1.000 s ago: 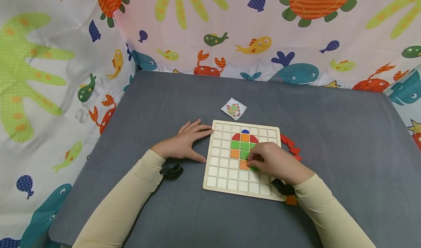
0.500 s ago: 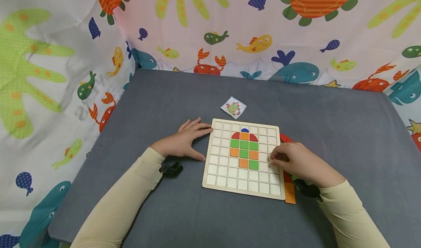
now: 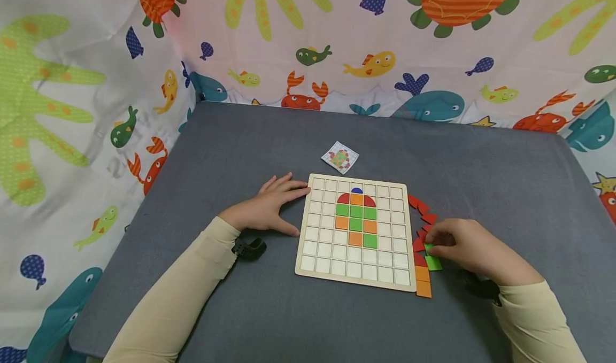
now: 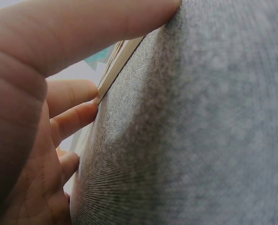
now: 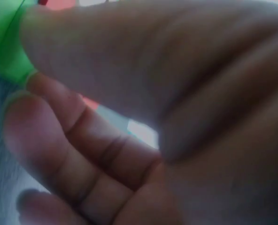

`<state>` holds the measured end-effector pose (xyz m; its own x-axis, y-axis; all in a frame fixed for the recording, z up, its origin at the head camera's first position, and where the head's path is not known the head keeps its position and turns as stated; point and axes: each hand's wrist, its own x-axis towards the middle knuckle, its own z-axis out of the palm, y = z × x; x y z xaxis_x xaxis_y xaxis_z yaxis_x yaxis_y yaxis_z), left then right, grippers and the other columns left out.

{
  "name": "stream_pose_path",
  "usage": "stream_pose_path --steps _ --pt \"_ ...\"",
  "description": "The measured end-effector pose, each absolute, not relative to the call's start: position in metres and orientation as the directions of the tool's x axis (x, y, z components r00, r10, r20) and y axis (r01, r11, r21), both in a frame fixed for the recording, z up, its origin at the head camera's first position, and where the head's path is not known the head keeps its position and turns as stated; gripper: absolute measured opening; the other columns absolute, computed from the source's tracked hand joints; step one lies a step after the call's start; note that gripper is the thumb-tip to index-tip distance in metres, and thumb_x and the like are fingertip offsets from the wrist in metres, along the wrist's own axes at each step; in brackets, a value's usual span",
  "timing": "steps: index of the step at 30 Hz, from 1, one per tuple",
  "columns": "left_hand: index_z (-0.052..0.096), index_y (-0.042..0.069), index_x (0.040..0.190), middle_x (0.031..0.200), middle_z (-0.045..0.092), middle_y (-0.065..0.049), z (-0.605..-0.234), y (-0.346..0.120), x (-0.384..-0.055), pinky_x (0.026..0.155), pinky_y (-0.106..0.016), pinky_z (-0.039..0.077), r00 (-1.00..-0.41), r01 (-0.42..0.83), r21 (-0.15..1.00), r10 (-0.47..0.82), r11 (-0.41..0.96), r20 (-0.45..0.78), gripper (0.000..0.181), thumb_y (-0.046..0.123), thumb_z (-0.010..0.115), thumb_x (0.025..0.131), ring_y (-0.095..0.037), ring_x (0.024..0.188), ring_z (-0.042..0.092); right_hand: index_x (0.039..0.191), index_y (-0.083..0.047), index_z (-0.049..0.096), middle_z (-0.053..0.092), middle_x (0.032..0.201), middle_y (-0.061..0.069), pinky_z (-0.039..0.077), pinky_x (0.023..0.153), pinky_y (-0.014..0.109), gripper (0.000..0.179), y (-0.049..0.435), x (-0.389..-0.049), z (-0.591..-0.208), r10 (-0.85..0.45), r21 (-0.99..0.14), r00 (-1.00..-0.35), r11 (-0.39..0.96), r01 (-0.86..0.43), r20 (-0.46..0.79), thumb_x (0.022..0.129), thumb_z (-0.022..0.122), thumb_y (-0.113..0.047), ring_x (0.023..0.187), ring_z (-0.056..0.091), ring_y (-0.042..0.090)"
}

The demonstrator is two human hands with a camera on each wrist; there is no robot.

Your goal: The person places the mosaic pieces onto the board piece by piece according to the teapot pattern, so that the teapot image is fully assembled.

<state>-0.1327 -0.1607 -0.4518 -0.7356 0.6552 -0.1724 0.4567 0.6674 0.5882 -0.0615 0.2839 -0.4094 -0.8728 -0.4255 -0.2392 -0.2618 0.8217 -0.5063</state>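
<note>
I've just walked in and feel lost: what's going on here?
A person is working with tiles and a board. The left grip rests against the board's left edge; the right grip is at the green tiles on its right, though whether it pinches one is unclear. Some tiles are set in the board, red tiles and orange tiles lie alongside, and a card lies past the far edge.

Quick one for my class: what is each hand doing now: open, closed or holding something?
Left hand: open, touching the board.
Right hand: at the green tiles; whether it grips one cannot be told.
</note>
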Motion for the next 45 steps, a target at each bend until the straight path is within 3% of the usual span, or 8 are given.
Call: stream_pose_path --steps 9,28,45 --pt "0.035 0.018 0.166 0.172 0.028 0.001 -0.454 -0.162 -0.134 0.129 -0.055 -0.007 -0.738 0.452 0.586 0.651 0.672 -0.178 0.107 0.048 0.091 0.081 -0.029 0.164 -0.001 0.101 -0.01 0.076 0.072 0.089 -0.005 0.05 0.061 0.028 0.023 0.294 -0.062 -0.414 -0.395 -0.499 -0.877 0.838 -0.221 -0.273 0.084 0.089 -0.017 0.072 0.059 0.008" --pt "0.036 0.017 0.166 0.171 0.029 -0.001 -0.451 -0.161 -0.133 0.128 -0.057 -0.006 -0.731 0.456 0.594 0.66 0.663 -0.174 0.105 0.046 0.091 0.081 -0.031 0.164 0.0 0.086 -0.017 0.069 0.065 0.075 -0.009 0.048 0.061 0.027 0.017 0.288 -0.063 -0.402 -0.372 -0.482 -0.9 0.846 -0.228 -0.227 0.087 0.086 -0.017 0.068 0.057 0.008" --pt "0.034 0.019 0.167 0.172 0.027 0.002 -0.452 -0.163 -0.133 0.128 -0.056 -0.007 -0.726 0.461 0.594 0.665 0.659 -0.174 0.106 0.049 0.09 0.082 -0.029 0.164 -0.002 0.088 -0.018 0.073 0.065 0.075 -0.007 0.047 0.055 0.028 0.009 0.217 -0.085 -0.39 -0.464 -0.588 -0.869 0.756 -0.288 -0.172 0.092 0.08 -0.015 0.065 0.055 0.014"
